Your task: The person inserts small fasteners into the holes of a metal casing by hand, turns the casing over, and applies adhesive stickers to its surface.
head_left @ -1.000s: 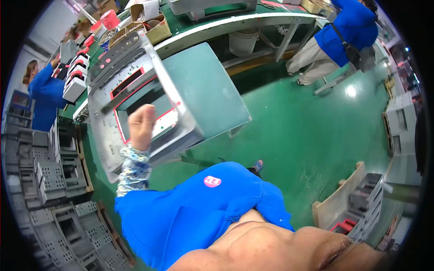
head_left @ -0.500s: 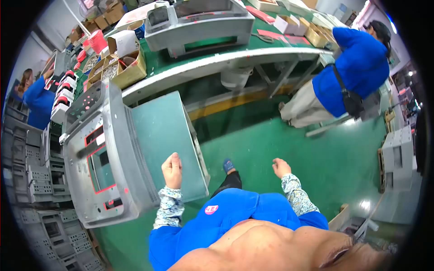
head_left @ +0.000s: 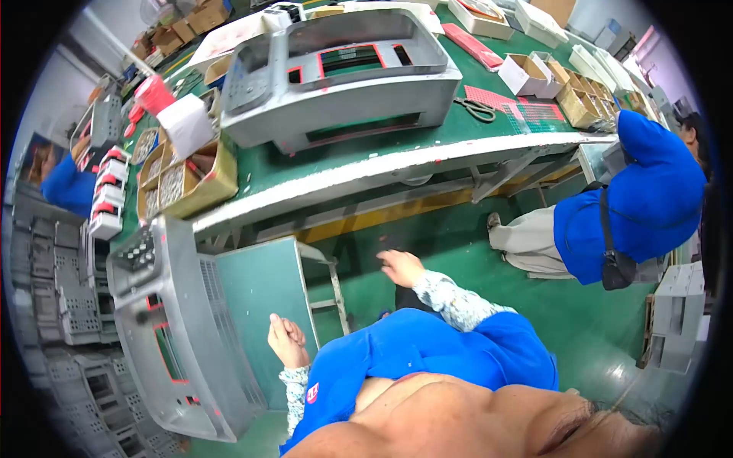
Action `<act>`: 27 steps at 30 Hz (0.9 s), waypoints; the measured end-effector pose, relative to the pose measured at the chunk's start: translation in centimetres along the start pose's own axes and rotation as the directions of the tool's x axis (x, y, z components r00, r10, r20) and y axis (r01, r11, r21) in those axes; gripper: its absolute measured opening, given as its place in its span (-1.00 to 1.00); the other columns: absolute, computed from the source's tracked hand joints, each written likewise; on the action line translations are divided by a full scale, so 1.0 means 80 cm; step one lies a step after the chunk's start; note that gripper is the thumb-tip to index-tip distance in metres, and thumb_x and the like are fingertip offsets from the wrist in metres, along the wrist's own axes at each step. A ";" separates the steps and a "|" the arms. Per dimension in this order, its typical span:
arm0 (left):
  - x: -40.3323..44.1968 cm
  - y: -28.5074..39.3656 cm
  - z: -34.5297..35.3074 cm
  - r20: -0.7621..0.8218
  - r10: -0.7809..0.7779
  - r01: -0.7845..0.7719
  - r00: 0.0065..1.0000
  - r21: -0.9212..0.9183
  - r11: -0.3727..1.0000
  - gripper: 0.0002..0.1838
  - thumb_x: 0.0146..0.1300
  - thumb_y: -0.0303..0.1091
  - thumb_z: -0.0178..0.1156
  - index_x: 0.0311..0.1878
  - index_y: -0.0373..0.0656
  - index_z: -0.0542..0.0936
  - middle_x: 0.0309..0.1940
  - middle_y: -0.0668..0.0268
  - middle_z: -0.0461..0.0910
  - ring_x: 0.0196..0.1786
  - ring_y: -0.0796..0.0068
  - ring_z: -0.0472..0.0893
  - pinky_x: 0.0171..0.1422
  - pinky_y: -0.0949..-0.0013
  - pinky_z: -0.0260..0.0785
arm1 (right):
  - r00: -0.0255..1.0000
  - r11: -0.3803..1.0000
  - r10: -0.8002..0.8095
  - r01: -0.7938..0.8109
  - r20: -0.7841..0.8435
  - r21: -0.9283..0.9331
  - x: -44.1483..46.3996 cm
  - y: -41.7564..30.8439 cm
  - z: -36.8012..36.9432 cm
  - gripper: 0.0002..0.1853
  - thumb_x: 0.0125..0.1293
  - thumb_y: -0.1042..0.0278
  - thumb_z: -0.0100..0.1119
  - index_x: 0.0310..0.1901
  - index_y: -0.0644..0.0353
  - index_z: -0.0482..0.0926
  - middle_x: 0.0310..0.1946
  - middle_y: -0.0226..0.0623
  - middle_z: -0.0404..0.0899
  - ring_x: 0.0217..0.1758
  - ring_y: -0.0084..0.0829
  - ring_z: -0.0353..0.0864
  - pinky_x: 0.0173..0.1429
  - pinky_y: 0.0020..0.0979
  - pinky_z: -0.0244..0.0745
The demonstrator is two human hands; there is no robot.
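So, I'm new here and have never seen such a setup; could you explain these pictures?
There is no robot: these are a person's bare hands, seen by a camera worn on the head, looking forward and down. The left hand, loosely curled, is near a green-topped table and a grey housing. The right hand is in front of the body. Neither visibly holds anything. On the long green workbench are another grey housing, scissors and a yellowish divided box of small parts. A co-worker in blue is at the picture's right.
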State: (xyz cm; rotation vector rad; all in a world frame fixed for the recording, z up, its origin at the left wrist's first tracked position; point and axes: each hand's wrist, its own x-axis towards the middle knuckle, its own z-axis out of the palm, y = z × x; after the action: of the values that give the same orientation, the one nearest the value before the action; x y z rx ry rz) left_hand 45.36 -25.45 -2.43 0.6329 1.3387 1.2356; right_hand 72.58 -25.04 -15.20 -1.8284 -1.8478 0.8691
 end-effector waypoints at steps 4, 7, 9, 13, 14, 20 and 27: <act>0.048 0.001 0.087 -0.086 -0.118 0.119 0.989 0.004 0.993 -0.57 0.31 -0.06 -0.17 -0.64 -0.07 0.19 -0.84 0.48 0.11 -0.82 0.71 0.04 -0.79 0.59 -0.19 | 0.927 0.946 -0.320 0.323 -0.195 -0.017 0.140 0.007 -0.038 -0.77 0.04 0.41 0.05 -0.20 0.14 0.42 -0.38 -0.26 0.43 -0.23 -0.26 0.46 -0.17 -0.29 0.33; 0.086 0.016 0.141 -0.107 -0.232 0.234 0.967 0.014 0.972 -0.56 0.31 -0.05 -0.18 -0.64 -0.08 0.21 -0.84 0.46 0.11 -0.83 0.69 0.03 -0.80 0.58 -0.19 | 0.860 0.911 -0.377 0.412 -0.345 0.033 0.211 0.013 -0.069 -0.78 -0.03 0.49 0.06 -0.26 0.15 0.42 -0.44 -0.28 0.40 -0.32 -0.27 0.43 -0.22 -0.30 0.32; 0.110 0.018 0.172 -0.075 -0.287 0.292 0.955 0.059 0.955 -0.57 0.31 -0.07 -0.19 -0.64 -0.08 0.22 -0.85 0.45 0.10 -0.83 0.67 0.02 -0.80 0.57 -0.18 | 0.812 0.883 -0.398 0.466 -0.427 0.061 0.244 0.025 -0.079 -0.79 -0.06 0.51 0.06 -0.30 0.16 0.43 -0.45 -0.30 0.38 -0.34 -0.28 0.41 -0.22 -0.32 0.32; 0.155 0.011 0.221 -0.084 -0.381 0.389 0.921 0.136 0.911 -0.55 0.32 -0.08 -0.20 -0.67 -0.08 0.21 -0.88 0.45 0.07 -0.83 0.66 0.02 -0.80 0.56 -0.17 | 0.840 0.892 -0.371 0.441 -0.397 0.100 0.280 0.062 -0.077 -0.78 -0.08 0.48 0.10 -0.30 0.16 0.45 -0.45 -0.33 0.40 -0.34 -0.33 0.42 -0.23 -0.35 0.32; 0.163 0.009 0.233 -0.113 -0.379 0.392 0.918 0.136 0.910 -0.55 0.32 -0.08 -0.20 -0.67 -0.08 0.21 -0.88 0.45 0.07 -0.83 0.66 0.02 -0.80 0.56 -0.17 | 0.844 0.885 -0.374 0.449 -0.385 0.124 0.284 0.067 -0.073 -0.78 -0.08 0.48 0.10 -0.30 0.16 0.45 -0.45 -0.33 0.40 -0.34 -0.33 0.42 -0.23 -0.35 0.32; 0.196 -0.012 0.257 -0.115 -0.503 0.516 0.856 0.209 0.831 -0.51 0.29 0.04 -0.21 -0.69 -0.03 0.17 -0.87 0.47 0.05 -0.83 0.65 0.01 -0.80 0.57 -0.19 | 0.821 0.868 -0.446 0.493 -0.356 0.050 0.287 0.071 -0.076 -0.77 -0.08 0.39 0.11 -0.29 0.13 0.47 -0.46 -0.46 0.41 -0.42 -0.48 0.41 -0.30 -0.47 0.29; 0.213 -0.018 0.274 -0.205 -0.520 0.553 0.829 0.163 0.817 -0.53 0.29 0.03 -0.21 -0.67 -0.03 0.21 -0.87 0.47 0.05 -0.84 0.65 0.00 -0.80 0.55 -0.21 | 0.771 0.853 -0.481 0.522 -0.417 -0.019 0.293 0.072 -0.070 -0.80 -0.08 0.38 0.09 -0.33 0.12 0.50 -0.49 -0.51 0.41 -0.49 -0.57 0.37 -0.41 -0.54 0.19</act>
State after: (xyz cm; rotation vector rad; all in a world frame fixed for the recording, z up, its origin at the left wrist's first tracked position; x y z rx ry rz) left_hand 62.74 -4.02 -5.53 0.2693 1.6530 0.6862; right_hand 79.07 -1.30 -18.34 -1.2247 -1.8351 0.3363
